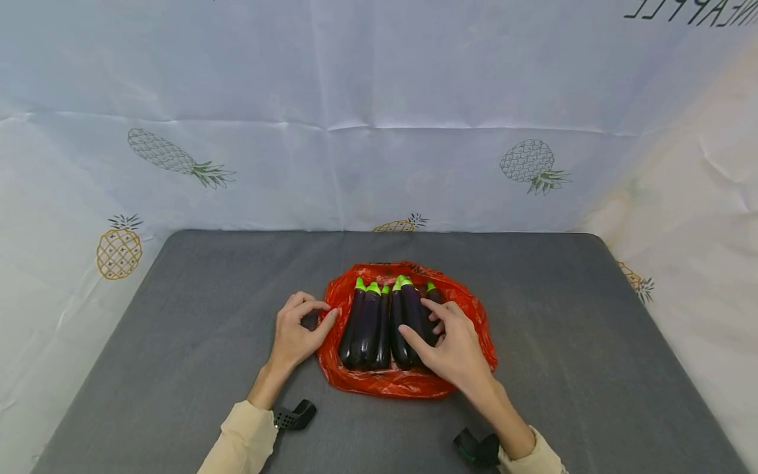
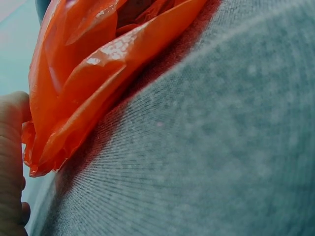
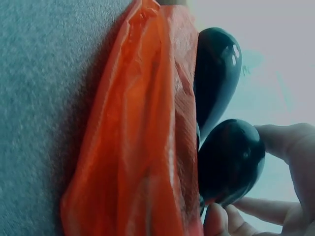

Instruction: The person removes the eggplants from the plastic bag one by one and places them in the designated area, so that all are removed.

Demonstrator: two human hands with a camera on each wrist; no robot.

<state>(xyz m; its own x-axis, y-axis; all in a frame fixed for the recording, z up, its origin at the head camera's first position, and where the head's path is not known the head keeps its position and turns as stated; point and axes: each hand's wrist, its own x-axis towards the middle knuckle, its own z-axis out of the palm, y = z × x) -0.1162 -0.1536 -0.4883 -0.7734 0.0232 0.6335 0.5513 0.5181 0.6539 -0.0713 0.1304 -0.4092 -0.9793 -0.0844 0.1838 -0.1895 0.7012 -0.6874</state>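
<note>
Several dark purple eggplants [image 1: 368, 329] with green stem ends lie side by side in an opened red plastic bag [image 1: 481, 326], stems toward the far side. My right hand [image 1: 454, 345] reaches over the bag's right part and grips one eggplant [image 3: 231, 160], thumb on one side and fingers on the other in the right wrist view. At the bag's left edge, my left hand [image 1: 299, 329] pinches the rim between thumb and forefinger. Only part of that hand shows in the left wrist view, against the bunched plastic.
The bag rests on a dark grey cloth-covered table [image 1: 177, 342]. A white cloth [image 1: 355, 79] printed with pineapples hangs behind it and along the sides. Black devices [image 1: 296, 416] are strapped at both wrists, near the cream sleeves.
</note>
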